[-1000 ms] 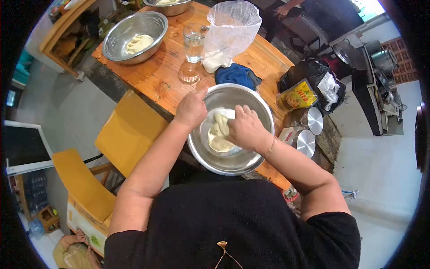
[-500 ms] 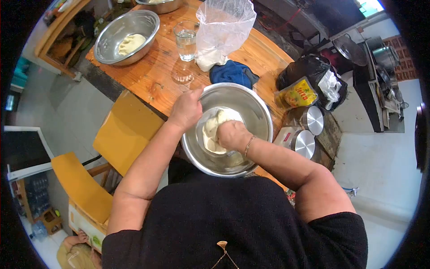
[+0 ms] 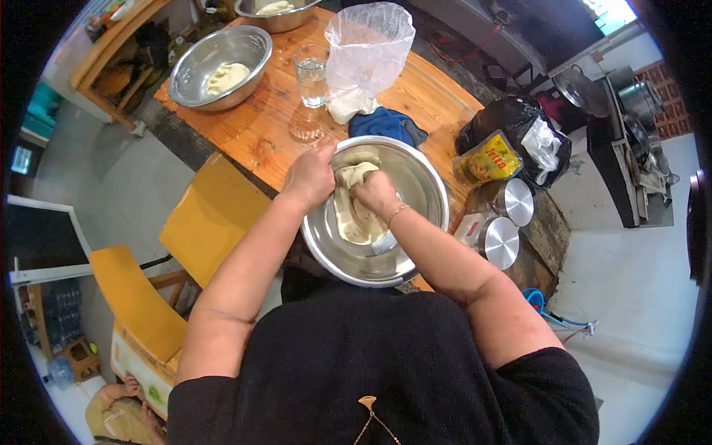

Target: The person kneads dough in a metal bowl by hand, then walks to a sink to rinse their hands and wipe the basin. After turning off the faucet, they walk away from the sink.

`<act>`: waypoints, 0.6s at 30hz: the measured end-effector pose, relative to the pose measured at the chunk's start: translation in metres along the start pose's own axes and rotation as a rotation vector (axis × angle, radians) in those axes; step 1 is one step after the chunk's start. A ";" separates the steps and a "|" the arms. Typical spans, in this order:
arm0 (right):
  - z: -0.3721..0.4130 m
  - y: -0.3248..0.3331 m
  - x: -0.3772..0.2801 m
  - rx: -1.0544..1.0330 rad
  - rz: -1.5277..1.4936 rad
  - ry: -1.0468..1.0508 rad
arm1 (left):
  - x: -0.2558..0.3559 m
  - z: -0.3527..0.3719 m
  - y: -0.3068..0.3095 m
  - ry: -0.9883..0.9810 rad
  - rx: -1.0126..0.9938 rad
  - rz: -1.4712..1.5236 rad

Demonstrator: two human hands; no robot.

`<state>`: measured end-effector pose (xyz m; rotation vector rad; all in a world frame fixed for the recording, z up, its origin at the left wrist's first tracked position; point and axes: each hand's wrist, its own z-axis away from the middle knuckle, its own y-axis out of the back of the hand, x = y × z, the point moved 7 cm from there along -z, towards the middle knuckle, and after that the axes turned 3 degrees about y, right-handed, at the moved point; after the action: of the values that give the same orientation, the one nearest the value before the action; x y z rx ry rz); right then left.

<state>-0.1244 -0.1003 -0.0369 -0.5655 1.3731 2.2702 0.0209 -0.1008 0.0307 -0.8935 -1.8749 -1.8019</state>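
Cream-coloured dough [image 3: 361,228] is contained in a wide steel bowl [image 3: 424,204], which is placed at the near edge of the wooden counter [image 3: 222,133], close to a torso clad in a black top [image 3: 348,356]. The dough is stretched into a long, uneven strip along the left part of the bowl's inside. The bowl's rim is grasped on its left side by the left hand [image 3: 310,179]. The upper part of the dough is touched by the right hand [image 3: 377,195], whose fingers are curled inward; the fingertips are hidden, so whether the dough is pinched or merely pressed cannot be told. A thin bracelet [image 3: 398,213] is worn on the right wrist.

Just past the far rim, a blue cloth [image 3: 389,126] is crumpled, and beside it a translucent plastic bag [image 3: 371,48] is stood open, with something white gathered at its base. A glass of water [image 3: 311,83] is set to the left of the bag. Farther left, a lump of dough [image 3: 228,78] is held in a second metal bowl [image 3: 182,85]; beyond that, a third metal bowl [image 3: 297,19] is cut off by the upper edge of the view. To the right, a yellow pouch [image 3: 491,159] is seen against a black bag [image 3: 486,121], near two containers with silver lids [image 3: 500,241]. At lower left, another person [image 3: 111,417] is seen beside green pieces [image 3: 154,393].
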 end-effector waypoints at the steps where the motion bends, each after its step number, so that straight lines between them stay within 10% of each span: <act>1: 0.002 0.000 0.000 -0.024 -0.038 0.009 | 0.001 0.001 0.001 -0.001 0.008 -0.008; 5: 0.034 0.021 -0.001 -0.241 -0.234 0.062 | -0.004 0.000 -0.003 0.003 0.016 -0.008; 18: -0.020 0.018 -0.002 0.022 -0.111 0.275 | 0.007 -0.005 -0.007 -0.048 0.018 -0.021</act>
<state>-0.1308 -0.1262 -0.0313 -0.9513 1.4500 2.1456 0.0100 -0.1044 0.0307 -0.9220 -1.9334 -1.7880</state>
